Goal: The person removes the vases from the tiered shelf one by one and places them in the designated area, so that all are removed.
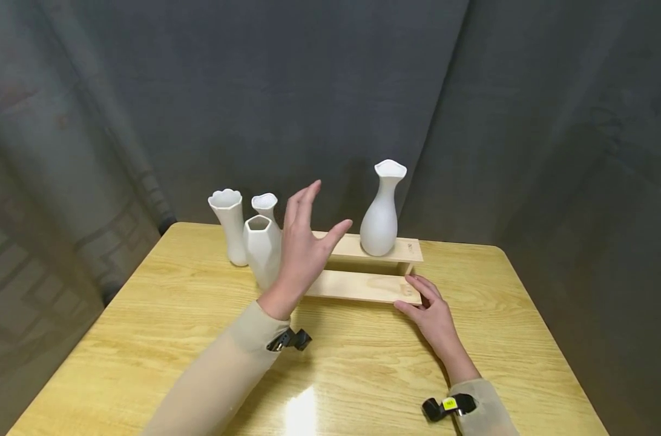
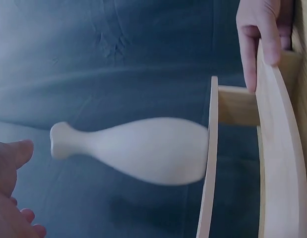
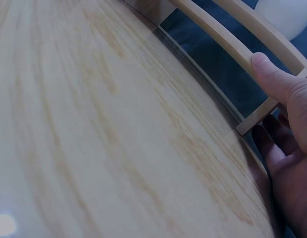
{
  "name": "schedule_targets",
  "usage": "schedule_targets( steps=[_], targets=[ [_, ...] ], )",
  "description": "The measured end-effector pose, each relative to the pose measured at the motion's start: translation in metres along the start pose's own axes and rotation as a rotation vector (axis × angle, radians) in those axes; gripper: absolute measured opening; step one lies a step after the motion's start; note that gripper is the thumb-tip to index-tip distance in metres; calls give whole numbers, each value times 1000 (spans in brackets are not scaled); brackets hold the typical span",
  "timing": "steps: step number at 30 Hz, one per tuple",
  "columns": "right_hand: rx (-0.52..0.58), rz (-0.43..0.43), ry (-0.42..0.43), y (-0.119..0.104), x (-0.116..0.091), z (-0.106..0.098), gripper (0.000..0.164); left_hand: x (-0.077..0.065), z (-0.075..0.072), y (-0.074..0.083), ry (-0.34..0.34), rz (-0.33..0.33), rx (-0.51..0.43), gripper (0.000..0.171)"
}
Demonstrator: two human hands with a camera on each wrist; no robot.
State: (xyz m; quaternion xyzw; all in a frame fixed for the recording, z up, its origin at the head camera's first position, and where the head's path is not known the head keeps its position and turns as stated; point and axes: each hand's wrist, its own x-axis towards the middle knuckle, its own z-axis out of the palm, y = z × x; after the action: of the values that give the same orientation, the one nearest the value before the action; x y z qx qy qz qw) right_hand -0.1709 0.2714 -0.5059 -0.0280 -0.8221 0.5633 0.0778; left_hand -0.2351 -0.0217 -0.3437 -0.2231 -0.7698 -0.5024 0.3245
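Observation:
A white bulbous vase (image 1: 379,224) with a wavy mouth stands upright on the upper board of a two-tier wooden stand (image 1: 358,286). My left hand (image 1: 304,254) is raised left of this vase, thumb and fingers spread apart, holding nothing. The left wrist view shows a gap between that hand (image 2: 9,183) and the vase's mouth (image 2: 59,141). At the right end of the stand's lower board, my right hand (image 1: 433,315) grips the wood, thumb at the front edge. In the right wrist view the thumb (image 3: 270,74) lies on the board's edge, with the fingers lower down.
Left of the stand, three more white vases stand close together: a scalloped one (image 1: 229,227), a faceted one (image 1: 262,251) and a wavy-mouthed one (image 1: 264,203) partly hidden behind it. The wooden table (image 1: 352,363) backs onto a dark grey curtain (image 1: 287,103).

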Motion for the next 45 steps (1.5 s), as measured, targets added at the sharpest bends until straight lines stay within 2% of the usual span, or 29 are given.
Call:
schedule_targets(
  steps=[10, 14, 20, 33, 45],
  targets=[
    [1, -14, -15, 4, 3, 1, 76, 10, 47, 3, -108, -84, 17, 83],
    [-8, -6, -15, 5, 2, 1, 76, 11, 65, 2, -142, -116, 37, 83],
    [13, -6, -19, 6, 0, 1, 74, 10, 85, 2, -188, -198, 30, 82],
    [24, 1, -21, 4, -2, -1, 73, 13, 104, -2, -227, -305, -20, 80],
    [13, 6, -15, 4, -1, -1, 74, 12, 111, -3, -213, -324, -8, 75]
  ],
)
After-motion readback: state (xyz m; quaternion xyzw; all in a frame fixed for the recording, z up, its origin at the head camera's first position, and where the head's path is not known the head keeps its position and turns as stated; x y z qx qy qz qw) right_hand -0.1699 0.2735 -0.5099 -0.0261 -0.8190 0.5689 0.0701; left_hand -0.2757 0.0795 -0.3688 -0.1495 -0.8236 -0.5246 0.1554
